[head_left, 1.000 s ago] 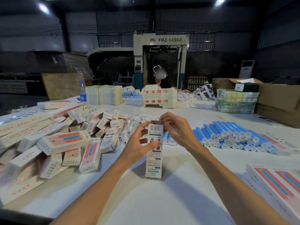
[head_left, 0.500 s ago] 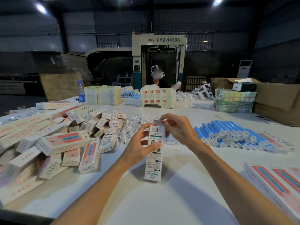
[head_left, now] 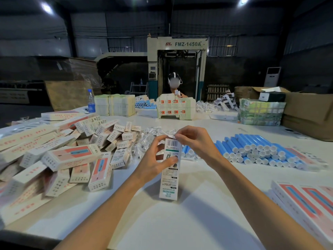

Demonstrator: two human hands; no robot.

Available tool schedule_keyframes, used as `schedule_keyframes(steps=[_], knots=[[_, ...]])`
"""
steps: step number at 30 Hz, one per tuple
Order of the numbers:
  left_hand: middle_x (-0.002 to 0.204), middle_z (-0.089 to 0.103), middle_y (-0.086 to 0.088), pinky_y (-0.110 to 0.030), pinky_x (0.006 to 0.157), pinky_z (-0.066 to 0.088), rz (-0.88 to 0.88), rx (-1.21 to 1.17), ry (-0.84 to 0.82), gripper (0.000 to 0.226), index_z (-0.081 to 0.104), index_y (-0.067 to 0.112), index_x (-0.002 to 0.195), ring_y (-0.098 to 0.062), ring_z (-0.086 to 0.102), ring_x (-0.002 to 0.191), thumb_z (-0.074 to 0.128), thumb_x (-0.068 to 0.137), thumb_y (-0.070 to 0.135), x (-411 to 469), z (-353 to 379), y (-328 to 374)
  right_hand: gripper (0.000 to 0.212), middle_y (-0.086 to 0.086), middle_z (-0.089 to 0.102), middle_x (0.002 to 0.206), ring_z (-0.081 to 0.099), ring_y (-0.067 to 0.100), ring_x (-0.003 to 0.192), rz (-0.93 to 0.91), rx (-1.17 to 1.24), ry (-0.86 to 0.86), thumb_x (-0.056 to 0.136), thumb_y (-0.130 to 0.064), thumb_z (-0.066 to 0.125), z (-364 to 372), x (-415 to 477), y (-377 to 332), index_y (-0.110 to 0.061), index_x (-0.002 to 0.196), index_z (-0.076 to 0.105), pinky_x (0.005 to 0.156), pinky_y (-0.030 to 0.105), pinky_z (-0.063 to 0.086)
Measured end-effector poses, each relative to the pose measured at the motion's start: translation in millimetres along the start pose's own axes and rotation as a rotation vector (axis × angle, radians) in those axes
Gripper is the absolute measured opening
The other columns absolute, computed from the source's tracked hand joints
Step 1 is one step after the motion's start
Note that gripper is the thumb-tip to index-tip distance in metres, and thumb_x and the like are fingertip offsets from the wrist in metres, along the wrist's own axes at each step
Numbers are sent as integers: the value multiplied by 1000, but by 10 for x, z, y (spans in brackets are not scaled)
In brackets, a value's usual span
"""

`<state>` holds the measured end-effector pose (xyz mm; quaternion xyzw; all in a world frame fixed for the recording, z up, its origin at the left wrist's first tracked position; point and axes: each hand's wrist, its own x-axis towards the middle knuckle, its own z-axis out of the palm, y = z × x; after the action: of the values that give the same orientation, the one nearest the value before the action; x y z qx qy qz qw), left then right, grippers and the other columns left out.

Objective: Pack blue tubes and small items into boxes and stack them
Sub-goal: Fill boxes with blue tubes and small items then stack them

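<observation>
A tall white printed box point(head_left: 169, 179) stands upright in mid-air above the white table point(head_left: 180, 219). My left hand point(head_left: 155, 159) grips its upper half, thumb across the front. My right hand point(head_left: 196, 143) pinches the flap at the box's top end. Blue tubes with white caps point(head_left: 255, 150) lie stacked to the right, a few more behind the box. Small clear-wrapped items point(head_left: 153, 134) lie heaped just beyond my hands. The inside of the box is hidden.
Packed white-and-red boxes point(head_left: 70, 157) lie piled at the left, small white cartons point(head_left: 115, 134) behind them. More long boxes point(head_left: 306, 201) sit at the right front. A person point(head_left: 174, 85) works across the table beside stacked flat cartons point(head_left: 175, 109), a water bottle point(head_left: 91, 101) and cardboard cases point(head_left: 306, 112).
The box has stayed upright in my left hand. My right fingers have shifted on the top flap, pressing it down toward the box opening.
</observation>
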<state>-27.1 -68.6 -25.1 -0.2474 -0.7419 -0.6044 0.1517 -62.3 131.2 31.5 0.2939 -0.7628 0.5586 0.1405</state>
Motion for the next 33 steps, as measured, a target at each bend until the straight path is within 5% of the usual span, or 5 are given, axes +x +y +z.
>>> schedule_keyframes(steps=[9,17,22,27,33], knots=[[122,74,2,-33,83,62,-46,-52,-76,72,36,32,140,-22,76,105,85,89,23,-3,-3,-19,11,2,80,93,75,18,90,144,88,-26,94,-20,77,-46,-4,-10,-9,94,79,77,31,61],[129,71,6,-27,90,59,-29,-31,-56,84,32,41,150,-18,69,121,86,88,28,1,28,-19,12,-3,80,95,74,13,94,115,-2,-147,94,-23,73,-171,10,-97,-21,97,84,75,29,62],[128,72,3,-41,101,58,11,-31,-15,68,48,33,146,-19,65,126,83,89,21,3,41,-19,20,0,80,107,74,17,104,125,195,-45,99,-15,66,-16,-161,55,-18,113,80,87,30,61],[125,72,-1,-37,97,59,12,-60,11,66,50,28,145,-20,65,125,83,88,17,1,86,-31,17,1,79,106,75,18,102,123,293,131,99,-16,68,138,-274,121,-15,114,77,84,29,60],[126,73,0,-37,97,60,20,-54,27,69,49,28,147,-21,65,127,85,88,21,-3,81,-58,18,2,80,108,75,22,104,50,242,134,98,-17,71,142,-310,99,-12,113,79,91,37,61]])
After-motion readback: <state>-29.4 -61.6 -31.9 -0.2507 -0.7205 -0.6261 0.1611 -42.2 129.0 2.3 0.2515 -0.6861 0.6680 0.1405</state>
